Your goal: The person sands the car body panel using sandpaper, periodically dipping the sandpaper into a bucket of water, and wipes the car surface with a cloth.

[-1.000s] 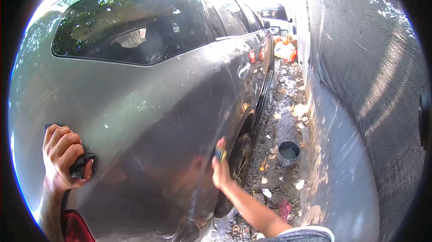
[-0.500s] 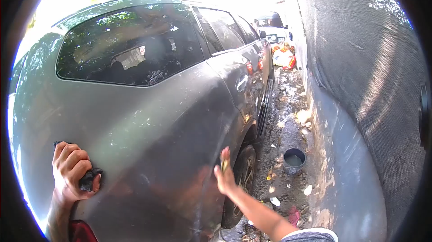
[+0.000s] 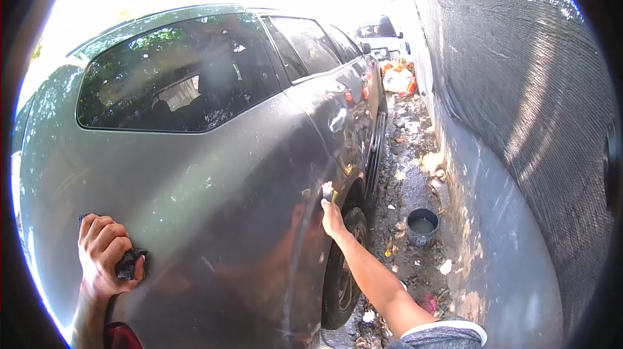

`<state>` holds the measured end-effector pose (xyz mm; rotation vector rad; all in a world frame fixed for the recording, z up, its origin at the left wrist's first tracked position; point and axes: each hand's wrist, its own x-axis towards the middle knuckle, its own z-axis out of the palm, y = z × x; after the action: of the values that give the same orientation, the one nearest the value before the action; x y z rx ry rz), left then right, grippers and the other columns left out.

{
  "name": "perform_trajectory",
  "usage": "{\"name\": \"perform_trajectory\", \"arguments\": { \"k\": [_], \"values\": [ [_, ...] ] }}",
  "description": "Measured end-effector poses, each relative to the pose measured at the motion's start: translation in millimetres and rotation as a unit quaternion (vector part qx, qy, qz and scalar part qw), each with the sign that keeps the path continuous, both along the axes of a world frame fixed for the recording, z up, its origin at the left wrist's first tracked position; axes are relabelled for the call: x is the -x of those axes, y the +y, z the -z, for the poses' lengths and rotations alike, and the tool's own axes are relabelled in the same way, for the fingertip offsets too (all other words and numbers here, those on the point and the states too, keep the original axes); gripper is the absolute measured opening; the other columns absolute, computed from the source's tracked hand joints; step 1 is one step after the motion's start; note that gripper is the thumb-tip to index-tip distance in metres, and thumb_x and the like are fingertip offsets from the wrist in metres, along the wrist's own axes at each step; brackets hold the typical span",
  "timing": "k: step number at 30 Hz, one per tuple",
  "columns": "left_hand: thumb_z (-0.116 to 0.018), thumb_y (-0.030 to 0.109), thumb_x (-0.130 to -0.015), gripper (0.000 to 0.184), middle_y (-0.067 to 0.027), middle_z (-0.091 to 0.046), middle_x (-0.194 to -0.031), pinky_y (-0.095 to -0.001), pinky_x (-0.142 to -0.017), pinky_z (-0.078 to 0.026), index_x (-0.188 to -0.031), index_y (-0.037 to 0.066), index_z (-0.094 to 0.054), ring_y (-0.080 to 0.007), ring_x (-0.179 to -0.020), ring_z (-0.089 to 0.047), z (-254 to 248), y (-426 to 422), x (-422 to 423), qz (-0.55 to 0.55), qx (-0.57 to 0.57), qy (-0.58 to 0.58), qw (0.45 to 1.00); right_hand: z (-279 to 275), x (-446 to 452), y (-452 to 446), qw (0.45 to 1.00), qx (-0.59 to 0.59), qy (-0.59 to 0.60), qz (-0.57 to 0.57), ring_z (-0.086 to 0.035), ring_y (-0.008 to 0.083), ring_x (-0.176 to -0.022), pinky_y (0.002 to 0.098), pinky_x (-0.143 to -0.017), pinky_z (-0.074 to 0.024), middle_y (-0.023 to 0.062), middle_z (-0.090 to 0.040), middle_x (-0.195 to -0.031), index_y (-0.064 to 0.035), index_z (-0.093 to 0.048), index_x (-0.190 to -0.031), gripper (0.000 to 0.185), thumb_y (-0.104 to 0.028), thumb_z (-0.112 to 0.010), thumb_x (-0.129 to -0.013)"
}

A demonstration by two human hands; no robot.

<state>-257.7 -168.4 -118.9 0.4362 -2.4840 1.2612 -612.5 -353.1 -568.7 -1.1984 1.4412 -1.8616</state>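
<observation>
A dark grey car (image 3: 214,200) with a matte, dull finish fills the left and middle of the view. Against its rear corner, my left hand (image 3: 104,248) is closed round a crumpled black cloth (image 3: 130,263). My right hand (image 3: 333,220) reaches out to the side panel above the rear wheel (image 3: 344,271). Its fingers grip a small flat block (image 3: 328,191), greyish with a yellow-green edge, at the panel near the wheel arch. The far fingers are hidden behind the block and hand.
Beside the car runs a narrow, wet, littered strip of ground (image 3: 405,167). A dark bucket (image 3: 422,227) with cloudy water stands there. Dark netting (image 3: 500,76) covers the wall on the right. Farther off are bright plastic bags (image 3: 398,80) and another vehicle (image 3: 378,36).
My right hand has moved forward and up along the side panel with the block. My left hand stays at the rear corner with the cloth. The view has shifted slightly.
</observation>
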Motion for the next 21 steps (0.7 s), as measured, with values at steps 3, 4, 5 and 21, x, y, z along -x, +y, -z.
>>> {"name": "perform_trajectory", "arguments": {
  "k": [3, 4, 5, 21],
  "values": [
    [-0.068, 0.023, -0.057, 0.026, -0.0069, -0.054, -0.075, -0.0447, -0.075, -0.040, -0.070, 0.010, -0.050, -0.0295, -0.075, -0.054, -1, 1, 0, -0.003, -0.008, 0.003, 1.000, -47, -44, 81, 0.991, -0.045, 0.021, -0.127, -0.022, 0.0313, -0.137, 0.0402, -0.111, -0.0204, 0.0214, -0.021, -0.151, -0.0015, -0.020, -0.152, 0.056, -0.024, -0.034, -0.102],
    [-0.068, 0.023, -0.056, 0.027, -0.0069, -0.054, -0.075, -0.0444, -0.074, -0.039, -0.070, 0.010, -0.049, -0.0295, -0.074, -0.054, 0, 0, 0, -0.002, -0.008, 0.006, 1.000, -17, -77, 104, 0.985, 0.132, 0.052, -0.093, 0.007, 0.0294, -0.152, 0.0380, -0.122, 0.0000, 0.0157, 0.005, -0.165, -0.0051, -0.010, -0.157, 0.062, -0.020, -0.034, -0.102],
    [-0.068, 0.023, -0.056, 0.027, -0.0069, -0.054, -0.075, -0.0444, -0.074, -0.039, -0.070, 0.010, -0.049, -0.0295, -0.074, -0.054, 1, 0, 1, 0.002, -0.002, 0.005, 1.000, -12, -89, 120, 0.977, 0.177, 0.076, -0.092, 0.002, 0.0300, -0.152, 0.0407, -0.122, -0.0015, 0.0170, 0.001, -0.165, -0.0050, -0.008, -0.157, 0.063, -0.019, -0.035, -0.102],
    [-0.070, 0.021, -0.054, 0.025, -0.0060, -0.056, -0.075, -0.0436, -0.073, -0.041, -0.068, 0.011, -0.052, -0.0281, -0.073, -0.055, -2, 3, 4, -0.003, -0.018, 0.012, 1.000, -32, -17, 39, 0.984, -0.131, -0.030, -0.117, -0.061, 0.0279, -0.101, 0.0427, -0.086, -0.0454, 0.0158, -0.065, -0.105, 0.0029, -0.055, -0.119, 0.037, -0.024, -0.037, -0.102]
  ]
}}
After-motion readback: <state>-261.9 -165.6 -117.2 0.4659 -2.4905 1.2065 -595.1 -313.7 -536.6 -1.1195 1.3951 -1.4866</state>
